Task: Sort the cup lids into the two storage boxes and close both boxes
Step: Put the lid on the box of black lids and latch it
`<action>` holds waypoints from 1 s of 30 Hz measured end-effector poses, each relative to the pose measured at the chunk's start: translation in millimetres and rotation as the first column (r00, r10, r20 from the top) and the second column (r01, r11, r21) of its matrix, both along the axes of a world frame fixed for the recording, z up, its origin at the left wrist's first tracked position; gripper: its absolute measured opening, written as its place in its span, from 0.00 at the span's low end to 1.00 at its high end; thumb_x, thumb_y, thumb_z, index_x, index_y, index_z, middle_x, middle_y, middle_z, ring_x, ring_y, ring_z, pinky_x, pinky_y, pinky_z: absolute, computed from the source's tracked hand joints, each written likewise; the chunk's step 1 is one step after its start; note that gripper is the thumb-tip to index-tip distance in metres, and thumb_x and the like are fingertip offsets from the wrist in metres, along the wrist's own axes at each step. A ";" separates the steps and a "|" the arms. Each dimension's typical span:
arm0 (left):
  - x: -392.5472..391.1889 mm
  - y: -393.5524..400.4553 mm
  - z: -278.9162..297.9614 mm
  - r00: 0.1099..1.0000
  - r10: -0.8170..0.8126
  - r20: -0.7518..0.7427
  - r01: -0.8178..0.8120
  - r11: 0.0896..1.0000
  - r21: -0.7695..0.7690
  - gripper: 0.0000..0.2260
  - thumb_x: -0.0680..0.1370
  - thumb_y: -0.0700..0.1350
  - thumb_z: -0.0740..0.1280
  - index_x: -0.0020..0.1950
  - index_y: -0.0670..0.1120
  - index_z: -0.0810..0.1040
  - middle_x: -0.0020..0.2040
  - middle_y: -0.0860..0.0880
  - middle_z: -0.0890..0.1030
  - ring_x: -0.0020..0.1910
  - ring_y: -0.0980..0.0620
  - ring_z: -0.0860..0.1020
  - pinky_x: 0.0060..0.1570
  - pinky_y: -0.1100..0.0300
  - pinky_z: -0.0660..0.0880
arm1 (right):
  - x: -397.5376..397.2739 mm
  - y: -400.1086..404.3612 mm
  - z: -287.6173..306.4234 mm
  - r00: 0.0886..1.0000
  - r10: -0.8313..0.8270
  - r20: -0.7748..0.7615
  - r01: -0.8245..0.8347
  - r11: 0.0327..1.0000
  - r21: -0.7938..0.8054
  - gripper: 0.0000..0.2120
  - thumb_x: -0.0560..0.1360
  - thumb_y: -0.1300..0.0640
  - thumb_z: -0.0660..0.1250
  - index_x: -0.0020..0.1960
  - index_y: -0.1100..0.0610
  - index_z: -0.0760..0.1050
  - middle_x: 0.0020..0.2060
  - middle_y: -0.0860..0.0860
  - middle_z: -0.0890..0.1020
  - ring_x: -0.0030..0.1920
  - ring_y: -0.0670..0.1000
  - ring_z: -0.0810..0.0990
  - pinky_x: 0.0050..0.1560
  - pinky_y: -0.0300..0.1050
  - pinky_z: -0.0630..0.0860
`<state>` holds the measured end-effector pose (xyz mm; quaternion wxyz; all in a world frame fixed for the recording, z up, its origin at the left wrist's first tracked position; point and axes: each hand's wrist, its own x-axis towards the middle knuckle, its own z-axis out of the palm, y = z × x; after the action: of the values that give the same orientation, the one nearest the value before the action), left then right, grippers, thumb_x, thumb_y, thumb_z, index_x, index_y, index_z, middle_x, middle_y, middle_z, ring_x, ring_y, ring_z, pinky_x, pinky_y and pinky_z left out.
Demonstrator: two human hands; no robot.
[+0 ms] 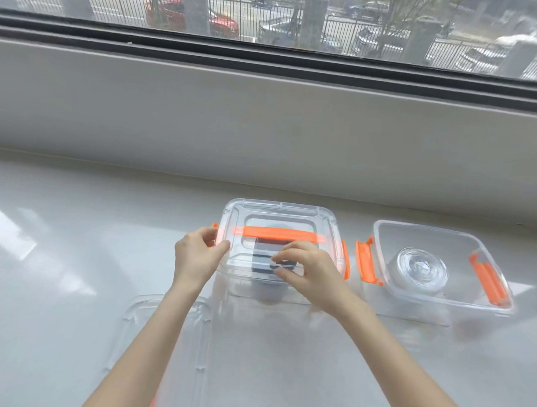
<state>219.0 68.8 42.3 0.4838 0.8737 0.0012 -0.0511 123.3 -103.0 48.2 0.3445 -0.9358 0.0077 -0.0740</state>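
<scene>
A clear storage box (325, 225) with orange latches stands mid-table, its clear cover with an orange handle (278, 234) resting on top. Dark cup lids (262, 259) show through the cover. My left hand (197, 255) grips the cover's left front corner. My right hand (309, 269) presses its fingers on the cover's front edge. To the right stands a second clear box (415, 232), uncovered, with both orange latches swung out and a stack of clear cup lids (420, 270) inside.
A second clear box cover (137, 314) lies flat on the white table near the front, left of my left arm. A grey window ledge (265, 125) runs along the back, with a window above it.
</scene>
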 end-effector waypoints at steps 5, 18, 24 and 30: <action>3.1 -1.2 3.4 0.998 -0.064 0.029 0.064 0.998 0.006 0.21 0.72 0.44 0.69 0.64 0.42 0.75 0.59 0.43 0.81 0.59 0.47 0.77 0.60 0.56 0.70 | 7.3 -30.6 -6.3 0.932 -0.360 0.036 0.362 0.929 -0.081 0.20 0.77 0.58 0.59 0.69 0.60 0.66 0.69 0.56 0.69 0.71 0.55 0.63 0.70 0.41 0.55; 21.3 -13.5 7.1 0.981 -0.187 0.047 0.174 0.965 0.195 0.16 0.75 0.40 0.63 0.62 0.38 0.77 0.58 0.37 0.81 0.59 0.41 0.77 0.56 0.57 0.68 | 14.6 -50.4 -26.4 0.869 -0.484 -0.104 0.491 0.870 0.049 0.12 0.76 0.66 0.53 0.56 0.66 0.70 0.54 0.60 0.75 0.56 0.59 0.72 0.45 0.36 0.58; 18.0 -11.4 1.7 0.982 -0.191 0.008 0.186 0.966 0.182 0.06 0.69 0.45 0.60 0.33 0.54 0.73 0.38 0.41 0.73 0.41 0.45 0.71 0.42 0.58 0.64 | 14.3 -50.5 -22.5 0.875 -0.470 -0.117 0.476 0.879 0.034 0.18 0.78 0.66 0.51 0.66 0.65 0.66 0.64 0.60 0.72 0.65 0.58 0.68 0.56 0.39 0.61; 15.6 -11.8 5.3 0.986 -0.163 -0.023 0.164 0.977 0.135 0.08 0.69 0.45 0.60 0.31 0.57 0.66 0.38 0.45 0.71 0.41 0.47 0.67 0.43 0.60 0.63 | 17.0 -50.2 -26.6 0.864 -0.479 -0.156 0.473 0.878 -0.080 0.18 0.77 0.66 0.50 0.66 0.65 0.64 0.61 0.62 0.72 0.57 0.59 0.73 0.51 0.46 0.67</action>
<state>234.6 57.0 47.6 0.4171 0.9015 -0.0642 -0.0959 140.3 -153.2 21.7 0.2952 -0.9144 0.2663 -0.0761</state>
